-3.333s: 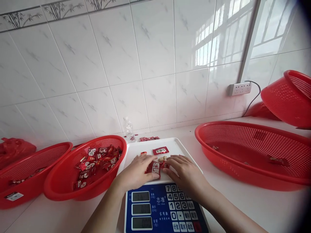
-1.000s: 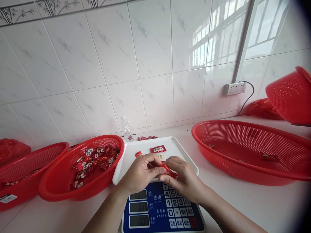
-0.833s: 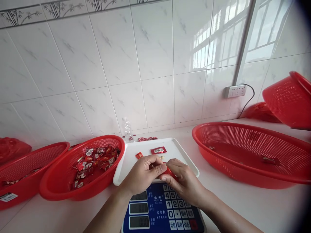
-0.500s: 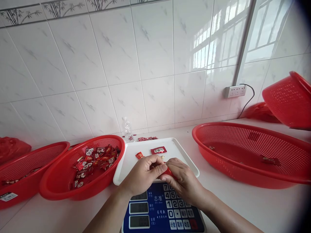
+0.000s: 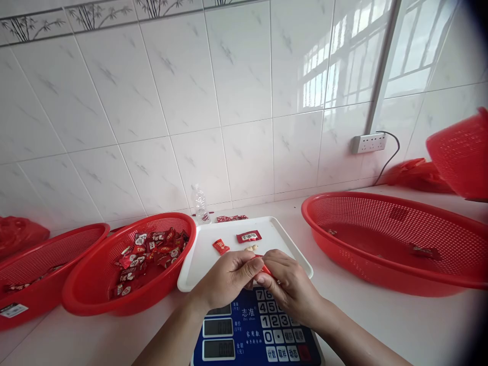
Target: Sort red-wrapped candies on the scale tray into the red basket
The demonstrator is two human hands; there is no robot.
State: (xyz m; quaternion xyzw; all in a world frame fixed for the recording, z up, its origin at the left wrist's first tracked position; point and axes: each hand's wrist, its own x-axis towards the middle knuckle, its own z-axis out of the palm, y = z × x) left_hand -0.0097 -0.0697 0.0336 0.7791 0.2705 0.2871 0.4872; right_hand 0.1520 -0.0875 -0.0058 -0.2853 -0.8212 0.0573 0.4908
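we have a red wrapper (image 5: 266, 269) between the two hands, over the near edge of the white tray (image 5: 280, 243). only a narrow strip of it shows, its visible length slanting from the left thumb tip down and rightward into the other grip; fingers cover the remainder, so we cannot tell its full length or whether it is torn. the left hand (image 5: 231, 277) seems to pinch its upper end between thumb and curled fingers, the wrapper lying to the right of that grip. the right hand (image 5: 288, 282) is nearer to most of what we see, its thumb and forefinger drawn in narrowly around the strip. the two thumbs almost meet.

just beyond the knuckles, we see a pale piece (image 5: 251, 248) on the tray, with a small red packet (image 5: 220, 247) to its left and a larger red packet (image 5: 249, 236) behind it. the blue panel (image 5: 253, 338) sits below the hands. farther out, we have a basket of packets (image 5: 80, 303) on the left and a wide basket (image 5: 375, 277) on the right.
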